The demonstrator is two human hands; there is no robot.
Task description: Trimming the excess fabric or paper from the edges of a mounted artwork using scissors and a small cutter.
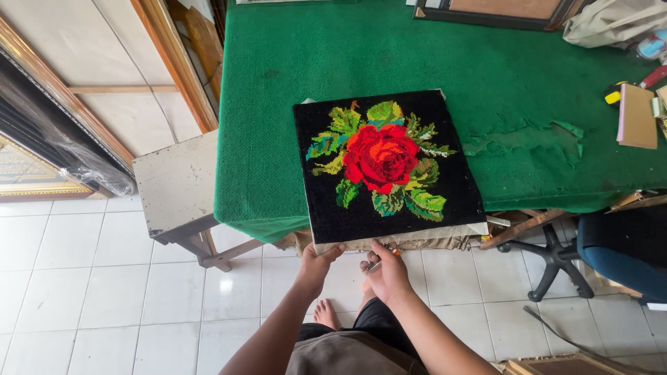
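Far left, gilded picture frames [42, 160] lean against the wall, and a small grey side table [177, 184] stands just beside the green-covered surface [278, 139].

On that surface lies a black cross-stitch panel [389, 163] with 1 red rose, its near edge overhanging the surface's front rim, where a strip of pale backing fabric [417, 237] shows beneath it.

The left hand [318, 262] pinches the panel's lower left corner, fingers closed on the edge. Just beside it, the right hand [389, 274] has its fingers wrapped around a small orange-handled tool [383, 260], likely scissors or pliers, with the tip touching the bottom edge.

The work in hand looks like trimming or tightening along that edge. It would go best with the left hand keeping the fabric taut and flat, and the tool worked in short steps, staying on the pale margin clear of the stitching.

Further right, the green covering is torn [528, 135], and a brown board [636, 115] lies near the surface's far end.
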